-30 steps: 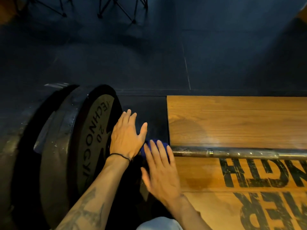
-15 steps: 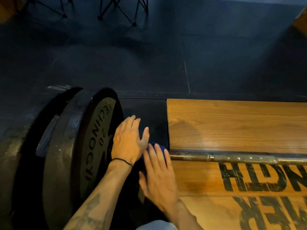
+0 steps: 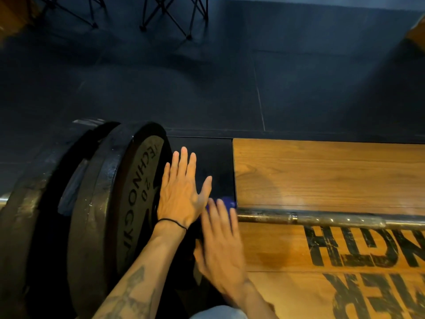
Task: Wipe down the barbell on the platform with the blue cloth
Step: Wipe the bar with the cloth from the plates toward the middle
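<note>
The steel barbell (image 3: 322, 219) lies across the wooden platform (image 3: 322, 176), running right from the black weight plates (image 3: 128, 203) at the left. My left hand (image 3: 181, 192) lies flat with straight fingers against the inner plate's face, next to the bar's collar. My right hand (image 3: 218, 240), slightly blurred, presses its straight fingers down on the blue cloth (image 3: 226, 202), which sits on the bar right beside the plates. Only a small edge of the cloth shows past my fingertips.
Black rubber flooring (image 3: 207, 88) stretches beyond the platform. Folding stand legs (image 3: 165, 17) stand at the far top. Black lettering (image 3: 368, 247) is printed on the wood near me. A dark rubber pad (image 3: 213, 157) lies under the plates.
My left hand has spread flatter and reached further up the plate face. My right hand with the cloth has stayed at the bar's inner end, shifting slightly.
</note>
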